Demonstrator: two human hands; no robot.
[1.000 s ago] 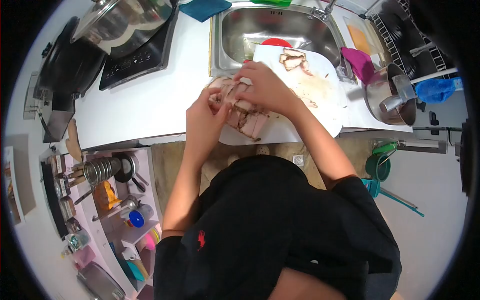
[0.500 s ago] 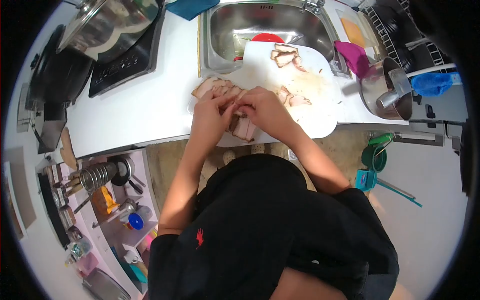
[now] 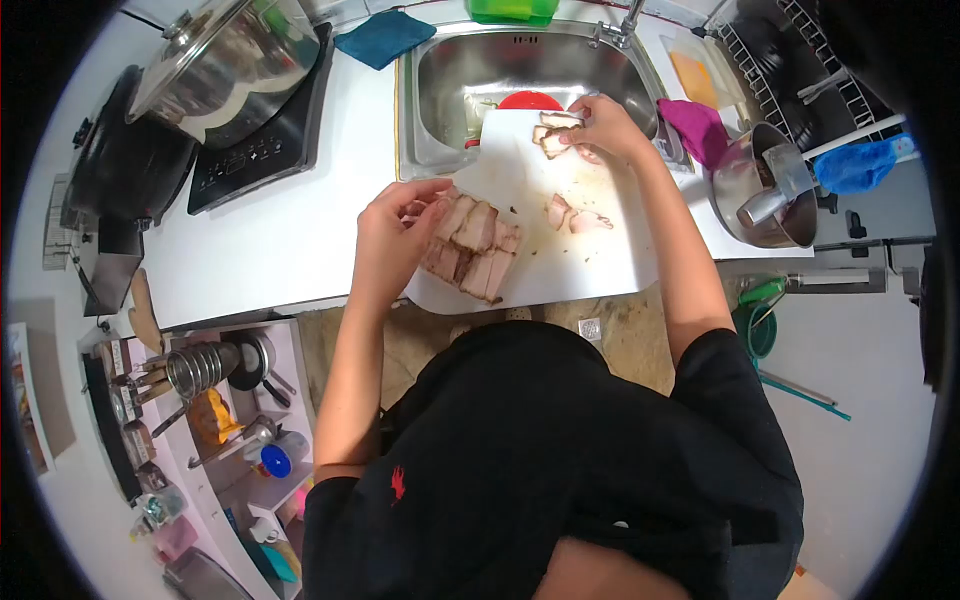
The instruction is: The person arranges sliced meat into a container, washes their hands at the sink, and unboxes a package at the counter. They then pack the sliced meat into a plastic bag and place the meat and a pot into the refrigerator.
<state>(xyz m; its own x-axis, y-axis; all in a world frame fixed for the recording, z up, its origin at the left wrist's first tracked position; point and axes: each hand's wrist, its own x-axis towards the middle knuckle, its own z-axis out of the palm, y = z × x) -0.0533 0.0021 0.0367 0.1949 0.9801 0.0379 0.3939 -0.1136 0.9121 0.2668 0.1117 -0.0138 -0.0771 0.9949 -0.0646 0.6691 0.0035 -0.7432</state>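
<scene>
A white cutting board (image 3: 620,255) lies partly over the front of the sink. On its left side is a pile of sliced roast pork (image 3: 475,245) with browned edges. My left hand (image 3: 395,230) is at the pile's upper left, thumb and fingers closed on the slices there; its fingertips are partly hidden. At the board's far end, my right hand (image 3: 608,132) pinches a few pork slices (image 3: 552,138). Between the two groups, small pork scraps (image 3: 580,217) and dark crumbs lie on the board.
Behind the board is a steel sink (image 3: 430,130) with a red bowl (image 3: 530,101) in it. At right stand a steel pot (image 3: 735,215) and a purple cloth (image 3: 695,133). An induction cooktop (image 3: 250,150) bearing a large pot (image 3: 235,60) is at left.
My hands were together over the pork pile. Now they are apart: my right hand has moved away to the far slices, while my left stays by the pile. The pile lies nearer to me.
</scene>
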